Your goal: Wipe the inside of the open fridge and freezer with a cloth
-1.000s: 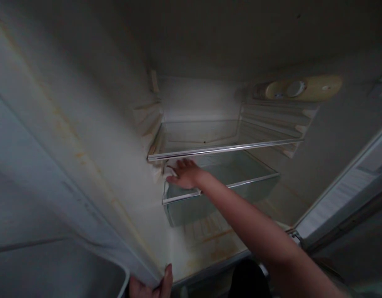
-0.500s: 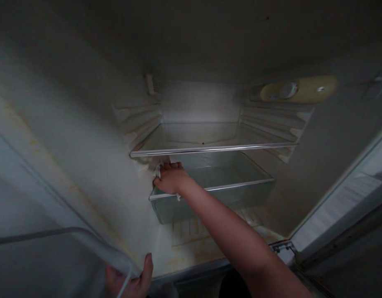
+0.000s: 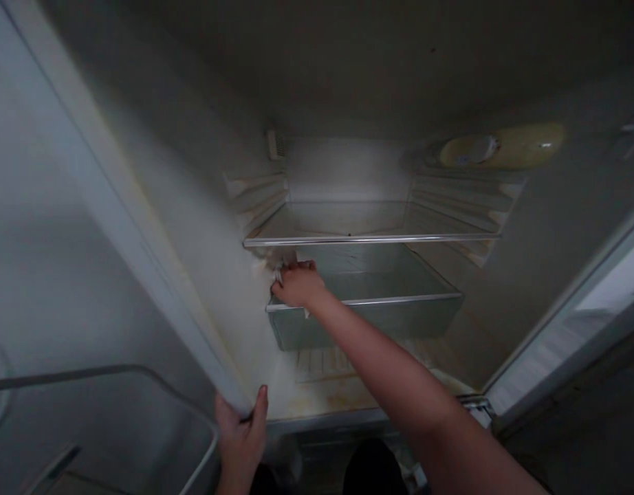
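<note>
My right hand [image 3: 299, 285] reaches deep into a refrigerator and presses a crumpled white cloth [image 3: 278, 275] against the inner left wall, at the left end of the glass-topped lower shelf [image 3: 373, 300]. Fingers curl over the cloth, so most of it is hidden; a scrap hangs below the palm. My left hand [image 3: 241, 436] grips the lower front edge of the refrigerator's left wall [image 3: 221, 357], thumb on the inner side and fingers on the outer side. Just above my right hand runs the upper glass shelf [image 3: 373, 240] with its shiny front trim.
A yellowed control housing with a dial [image 3: 503, 146] sits on the right wall. Ribbed shelf supports [image 3: 464, 196] line both sides. Brownish stains mark the refrigerator floor [image 3: 337, 399]. A bent grey rod or tube [image 3: 90, 372] crosses the lower left. My dark-clad knee [image 3: 375, 467] shows below.
The view has shifted, so the refrigerator interior appears farther right. My right hand stays with the cloth at the left wall. More of my left hand shows at the wall's edge.
</note>
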Demonstrator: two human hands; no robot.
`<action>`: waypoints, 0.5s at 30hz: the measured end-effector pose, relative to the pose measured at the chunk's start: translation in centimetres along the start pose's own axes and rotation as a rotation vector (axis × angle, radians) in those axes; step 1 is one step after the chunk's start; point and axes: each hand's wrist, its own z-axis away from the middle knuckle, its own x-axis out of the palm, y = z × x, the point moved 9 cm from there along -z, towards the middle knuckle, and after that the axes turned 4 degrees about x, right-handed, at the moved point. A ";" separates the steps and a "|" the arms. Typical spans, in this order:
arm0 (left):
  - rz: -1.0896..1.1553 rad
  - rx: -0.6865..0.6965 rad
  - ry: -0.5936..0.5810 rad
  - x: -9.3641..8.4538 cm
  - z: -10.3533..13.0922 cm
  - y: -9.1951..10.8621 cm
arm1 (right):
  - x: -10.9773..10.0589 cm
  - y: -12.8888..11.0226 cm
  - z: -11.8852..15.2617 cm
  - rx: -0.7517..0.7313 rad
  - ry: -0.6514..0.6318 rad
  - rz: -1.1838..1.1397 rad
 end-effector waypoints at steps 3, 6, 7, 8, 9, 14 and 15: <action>0.043 -0.030 -0.023 0.4 0.1 0.8 | -0.5 -0.4 0.6 -0.040 0.041 0.017; 0.103 -0.051 -0.034 0.7 0.2 0.7 | 0.1 -0.6 0.9 -0.069 -0.033 -0.006; 0.110 -0.060 -0.039 0.7 0.2 0.6 | 0.3 -0.7 0.9 -0.077 -0.064 -0.017; 0.110 -0.068 -0.046 0.7 0.2 0.4 | 0.5 -0.7 0.9 -0.081 -0.086 -0.027; 0.106 -0.073 -0.050 0.7 0.2 0.3 | 0.7 -0.8 0.8 -0.082 -0.095 -0.032; 0.079 -0.094 -0.056 0.4 0.5 0.1 | 0.6 -1.0 0.5 -0.067 -0.060 -0.007; 0.079 -0.105 -0.049 0.4 0.6 0.0 | 0.6 -1.0 0.5 -0.063 -0.052 0.001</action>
